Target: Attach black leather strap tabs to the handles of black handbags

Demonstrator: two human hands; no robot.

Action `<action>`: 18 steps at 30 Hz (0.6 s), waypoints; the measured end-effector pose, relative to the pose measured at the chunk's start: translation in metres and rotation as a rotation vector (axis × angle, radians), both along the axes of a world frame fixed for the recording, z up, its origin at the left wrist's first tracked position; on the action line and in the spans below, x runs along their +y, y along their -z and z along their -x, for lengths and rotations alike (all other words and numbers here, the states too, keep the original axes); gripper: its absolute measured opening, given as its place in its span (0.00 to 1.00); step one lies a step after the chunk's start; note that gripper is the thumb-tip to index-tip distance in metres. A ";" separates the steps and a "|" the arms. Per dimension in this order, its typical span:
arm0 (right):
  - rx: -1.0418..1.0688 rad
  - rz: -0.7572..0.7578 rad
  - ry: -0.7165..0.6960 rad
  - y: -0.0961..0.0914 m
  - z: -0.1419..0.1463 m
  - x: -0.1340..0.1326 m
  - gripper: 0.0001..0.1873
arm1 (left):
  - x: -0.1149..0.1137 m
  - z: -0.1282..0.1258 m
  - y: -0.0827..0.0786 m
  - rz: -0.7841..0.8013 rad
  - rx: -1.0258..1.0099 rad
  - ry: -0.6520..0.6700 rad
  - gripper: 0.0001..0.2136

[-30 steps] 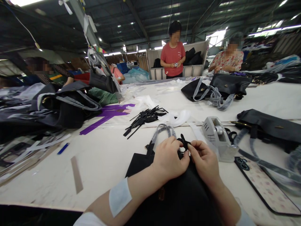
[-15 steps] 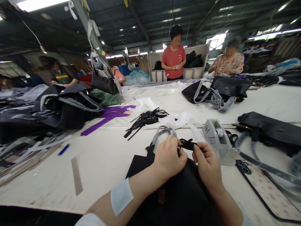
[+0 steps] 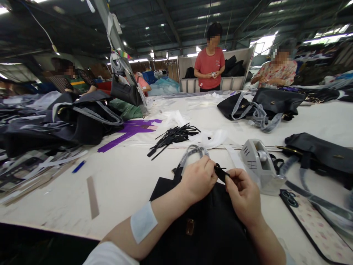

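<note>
A black handbag [image 3: 204, 224] lies in front of me on the white table [image 3: 124, 180], its plastic-wrapped handle [image 3: 190, 152] arching beyond my hands. My left hand [image 3: 198, 178] and my right hand [image 3: 244, 197] are both closed, pinching a small black strap tab [image 3: 220, 172] between them just above the bag's top edge. A white patch is stuck on my left forearm [image 3: 143, 222].
A grey tape dispenser [image 3: 260, 165] stands right of my hands, a phone [image 3: 311, 224] lies nearer the edge. Loose black strips [image 3: 172, 138], purple tape [image 3: 129, 130] and more black bags [image 3: 320, 154] lie about. Other people stand or sit at the far side.
The strap tab has turned from lying level between my fingers to tilting down toward my right hand. My view has shifted slightly; both hands stay together over the bag.
</note>
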State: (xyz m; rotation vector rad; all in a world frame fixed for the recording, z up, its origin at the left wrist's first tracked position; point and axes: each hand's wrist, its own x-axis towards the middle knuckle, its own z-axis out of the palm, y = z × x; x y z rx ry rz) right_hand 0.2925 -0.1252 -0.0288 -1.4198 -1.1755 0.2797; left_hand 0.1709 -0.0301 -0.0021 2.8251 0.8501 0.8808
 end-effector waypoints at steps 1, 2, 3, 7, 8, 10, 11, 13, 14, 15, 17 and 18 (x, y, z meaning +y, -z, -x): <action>-0.097 -0.023 0.050 0.000 -0.001 0.000 0.06 | 0.000 0.001 0.000 0.023 -0.027 0.027 0.06; -0.182 -0.033 0.091 0.000 -0.002 0.000 0.06 | 0.000 0.001 -0.001 0.047 -0.055 0.056 0.06; -0.248 -0.030 0.115 -0.001 -0.002 0.000 0.06 | 0.000 0.002 -0.002 0.071 -0.082 0.083 0.06; -0.381 0.001 0.040 -0.004 -0.003 0.000 0.10 | -0.002 0.006 -0.008 0.117 -0.142 0.121 0.06; -0.403 -0.007 -0.010 -0.005 -0.003 0.000 0.11 | -0.001 0.007 -0.009 0.125 -0.149 0.102 0.06; -0.447 -0.038 -0.103 -0.007 -0.003 -0.003 0.10 | 0.004 0.008 -0.012 0.156 -0.161 0.014 0.06; -0.458 -0.055 -0.137 -0.008 -0.003 -0.004 0.10 | 0.007 0.008 -0.013 0.180 -0.157 -0.035 0.05; -0.416 -0.080 -0.162 -0.010 -0.001 -0.009 0.10 | 0.015 0.010 -0.015 0.254 -0.115 -0.077 0.05; -0.352 -0.090 -0.146 -0.010 0.000 -0.011 0.11 | 0.018 0.012 -0.017 0.297 -0.092 -0.058 0.05; -0.265 -0.097 -0.113 -0.011 0.001 -0.014 0.13 | 0.020 0.014 -0.019 0.331 -0.086 -0.019 0.03; -0.088 -0.098 -0.030 -0.010 0.002 -0.016 0.16 | 0.019 0.018 -0.024 0.350 -0.128 0.103 0.10; -0.030 -0.090 -0.009 -0.009 0.002 -0.017 0.17 | 0.017 0.020 -0.027 0.337 -0.153 0.178 0.15</action>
